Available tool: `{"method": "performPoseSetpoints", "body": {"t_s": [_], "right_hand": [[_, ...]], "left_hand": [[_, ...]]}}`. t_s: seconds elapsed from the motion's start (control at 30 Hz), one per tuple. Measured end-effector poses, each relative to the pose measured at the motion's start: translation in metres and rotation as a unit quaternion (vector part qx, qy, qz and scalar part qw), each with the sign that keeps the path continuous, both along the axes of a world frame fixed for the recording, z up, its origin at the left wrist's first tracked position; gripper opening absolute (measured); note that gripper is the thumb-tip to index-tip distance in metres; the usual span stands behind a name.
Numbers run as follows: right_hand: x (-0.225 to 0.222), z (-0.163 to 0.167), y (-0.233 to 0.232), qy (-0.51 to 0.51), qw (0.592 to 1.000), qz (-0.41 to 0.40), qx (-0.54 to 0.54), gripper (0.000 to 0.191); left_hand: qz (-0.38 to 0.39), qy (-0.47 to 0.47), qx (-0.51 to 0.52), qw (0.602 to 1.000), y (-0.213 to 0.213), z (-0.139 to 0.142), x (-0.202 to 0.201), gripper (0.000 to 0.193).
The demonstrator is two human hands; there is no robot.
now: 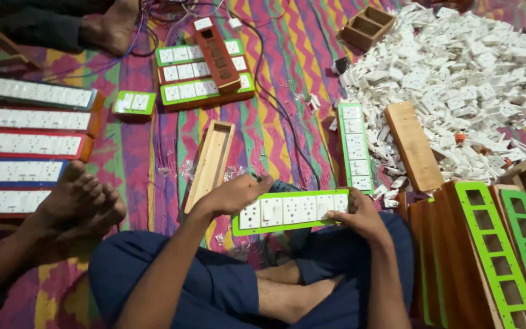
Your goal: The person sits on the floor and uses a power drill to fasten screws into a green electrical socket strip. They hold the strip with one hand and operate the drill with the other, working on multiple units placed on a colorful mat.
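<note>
I sit cross-legged on a striped mat and hold a long green-edged panel [290, 210] fitted with several white sockets and switches across my lap. My left hand [234, 195] grips its left end from the top, and a dark tool shows just beyond the fingers. My right hand [360, 214] grips its right end, fingers curled over the edge. An open wooden box [209, 163] lies on the mat just above my left hand.
A big heap of white sockets [458, 79] fills the upper right, with a finished green panel [354, 146] and a wooden lid [414, 146] beside it. Empty green frames [488, 244] stack at right. Finished boards [28, 143] line the left. Other people's feet [86, 198] rest nearby.
</note>
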State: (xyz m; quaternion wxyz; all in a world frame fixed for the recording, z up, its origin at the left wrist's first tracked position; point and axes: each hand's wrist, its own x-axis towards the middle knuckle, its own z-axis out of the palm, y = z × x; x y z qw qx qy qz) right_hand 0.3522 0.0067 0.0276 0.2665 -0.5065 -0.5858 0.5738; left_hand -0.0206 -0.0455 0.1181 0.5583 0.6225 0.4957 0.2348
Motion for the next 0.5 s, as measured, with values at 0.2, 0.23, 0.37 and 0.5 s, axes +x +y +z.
{"method": "performPoseSetpoints", "body": {"t_s": [0.2,0.23,0.37,0.5], "right_hand": [[-0.013,0.027,-0.006,0.084,0.996,-0.022,0.013,0.062],[-0.014,0.026,-0.006,0.086,0.996,-0.019,0.018,0.062],[-0.014,0.021,-0.006,0.072,0.997,-0.014,0.023,0.062],[-0.015,0.022,-0.007,0.053,0.997,-0.022,0.047,0.062]], "left_hand": [[0.002,-0.011,-0.017,1.0,0.0,-0.003,-0.001,0.078],[0.001,-0.007,-0.018,1.0,0.001,-0.004,-0.001,0.079],[-0.007,-0.011,-0.016,1.0,0.002,-0.008,-0.001,0.078],[0.009,0.003,-0.019,1.0,0.004,-0.008,-0.001,0.079]]}}
